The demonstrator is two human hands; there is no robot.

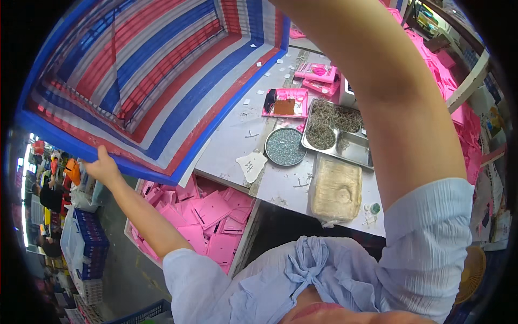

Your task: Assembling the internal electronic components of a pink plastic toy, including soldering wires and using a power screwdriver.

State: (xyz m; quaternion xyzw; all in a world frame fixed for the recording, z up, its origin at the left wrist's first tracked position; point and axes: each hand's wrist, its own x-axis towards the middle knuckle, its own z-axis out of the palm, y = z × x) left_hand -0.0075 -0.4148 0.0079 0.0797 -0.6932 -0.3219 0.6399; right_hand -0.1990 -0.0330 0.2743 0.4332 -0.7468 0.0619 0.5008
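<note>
A large blue crate [189, 162] lined with red, white and blue striped sheeting is tilted up at the upper left, its open side toward me. My left hand [103, 168] grips its lower left rim, with the thumb inside and the other fingers mostly hidden behind. Several small white bits lie on the lining and on the table. My right arm is raised across the upper right, and its hand is beyond the top of the picture. A pink part with a brown panel [284, 107] lies on the table, right of the crate.
A round tray of small metal pieces [286, 147], a steel tray of screws [322, 135] and a plastic-wrapped block [336, 189] stand on the white table [280, 189]. Pink panels [210, 210] fill a box below. Blue crates [89, 237] stack at the left.
</note>
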